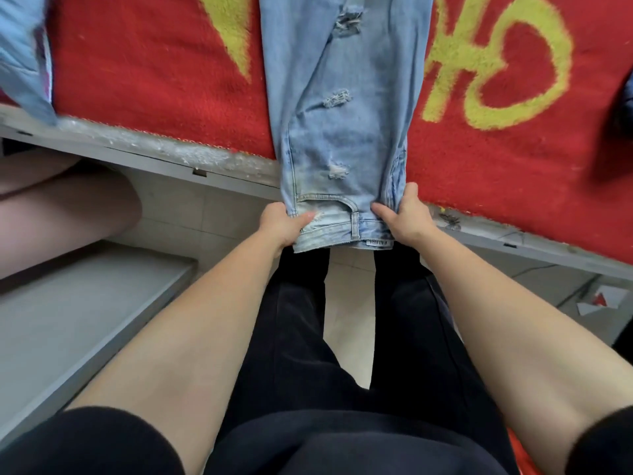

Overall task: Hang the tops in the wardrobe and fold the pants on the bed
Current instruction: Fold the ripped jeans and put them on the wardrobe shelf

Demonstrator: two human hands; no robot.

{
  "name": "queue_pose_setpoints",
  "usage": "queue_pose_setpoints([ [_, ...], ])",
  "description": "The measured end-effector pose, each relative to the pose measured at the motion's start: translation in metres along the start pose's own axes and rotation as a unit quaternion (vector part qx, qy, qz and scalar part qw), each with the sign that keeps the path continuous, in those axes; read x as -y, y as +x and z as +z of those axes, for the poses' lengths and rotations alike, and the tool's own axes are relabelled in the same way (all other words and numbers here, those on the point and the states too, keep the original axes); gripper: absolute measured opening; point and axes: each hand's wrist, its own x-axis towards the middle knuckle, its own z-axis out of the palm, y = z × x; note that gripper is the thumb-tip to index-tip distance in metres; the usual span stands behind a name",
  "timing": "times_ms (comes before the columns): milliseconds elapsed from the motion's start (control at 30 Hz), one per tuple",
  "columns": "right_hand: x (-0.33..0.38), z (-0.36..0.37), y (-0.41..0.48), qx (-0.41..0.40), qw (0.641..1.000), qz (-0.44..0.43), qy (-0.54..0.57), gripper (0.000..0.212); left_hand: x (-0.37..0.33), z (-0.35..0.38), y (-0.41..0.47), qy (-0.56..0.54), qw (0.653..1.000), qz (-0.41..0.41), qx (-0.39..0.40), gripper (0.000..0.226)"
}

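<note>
View from above, looking down a person's bare forearms to the edge of a bed (154, 156) covered by a red blanket (154, 80) with large yellow letters. A pair of pale blue ripped jeans (342, 132) lies lengthwise on the blanket, running from the centre of the view up to 12 o'clock, where the leg ends pass out of sight. The two legs appear stacked one on the other. The waistband (342, 231) overhangs the near bed edge at the centre. The left hand (279, 224) grips its corner on the 9 o'clock side, thumb on top and the other fingers curled under the denim. The right hand (406, 217) clamps the 3 o'clock corner the same way. At 10 o'clock another light blue garment (20, 63) lies blurred at the blanket's corner. The step in hand looks like folding the jeans. To do it well, both corners should probably rise together and level, with the cloth drawn taut between the hands so the stacked legs do not slide apart. The waistband should then be carried toward 12 o'clock and laid square on the legs, with its edges lined up before either hand lets go.
</note>
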Motion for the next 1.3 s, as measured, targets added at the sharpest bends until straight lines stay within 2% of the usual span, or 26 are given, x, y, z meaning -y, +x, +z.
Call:
queue_pose_setpoints([
  [100,0.026,-0.017,0.009,0.059,0.99,0.064,-0.111,0.07,-0.024,0.0,-0.013,0.058,0.997,0.004,-0.045,0.043],
  [200,0.052,-0.054,0.009,0.109,0.978,0.056,-0.171,0.073,-0.059,-0.019,-0.03,0.097,0.992,0.05,-0.07,0.052],
  [300,0.079,-0.097,0.013,0.043,0.997,0.021,-0.067,0.075,-0.099,-0.045,-0.042,0.186,0.966,0.117,-0.137,0.063],
  [400,0.118,-0.143,0.027,-0.043,0.997,-0.034,0.051,0.064,-0.148,-0.065,-0.053,0.224,0.946,0.147,-0.183,0.062],
  [533,0.172,-0.204,0.043,-0.063,0.97,-0.065,0.226,0.064,-0.213,-0.072,-0.063,0.235,0.926,0.188,-0.229,0.061],
  [600,0.194,-0.227,0.054,-0.048,0.955,-0.073,0.283,0.064,-0.238,-0.069,-0.058,0.25,0.912,0.221,-0.24,0.063],
  [767,0.226,-0.25,0.118,-0.047,0.923,-0.043,0.379,0.057,-0.29,-0.049,-0.011,0.285,0.87,0.297,-0.271,0.067],
  [967,0.261,-0.247,0.215,-0.164,0.866,-0.01,0.472,0.045,-0.342,-0.027,0.074,0.316,0.817,0.382,-0.295,0.068],
  [1033,0.271,-0.25,0.235,-0.182,0.85,-0.023,0.494,0.033,-0.352,-0.027,0.093,0.305,0.794,0.42,-0.317,0.062],
  [1133,0.29,-0.26,0.25,-0.156,0.803,-0.06,0.572,0.018,-0.361,-0.04,0.11,0.236,0.773,0.468,-0.359,0.057],
  [1233,0.323,-0.274,0.252,-0.188,0.785,-0.102,0.581,0.03,-0.37,-0.059,0.115,0.199,0.774,0.488,-0.352,0.057],
  [1300,0.354,-0.281,0.251,-0.225,0.808,-0.134,0.527,0.05,-0.372,-0.071,0.115,0.211,0.762,0.516,-0.328,0.053],
])
